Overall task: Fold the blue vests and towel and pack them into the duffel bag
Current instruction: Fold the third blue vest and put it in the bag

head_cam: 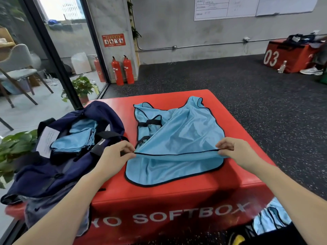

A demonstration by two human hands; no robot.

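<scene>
A light blue vest (178,131) with black trim lies spread on the red soft box (177,195). My left hand (115,152) and my right hand (231,149) each pinch a corner of its upper layer's hem, holding that edge taut and lifted above the lower layer. To the left sits the open navy duffel bag (53,170), with folded light blue fabric (74,138) inside it. Another blue vest (269,218) lies low at the right, beside the box.
A white label (46,139) hangs on the bag. Green plants (14,149) stand left of the box by a glass wall. Two red fire extinguishers (123,70) stand at the far wall. A second red box marked 03 (290,57) sits far right on dark rubber floor.
</scene>
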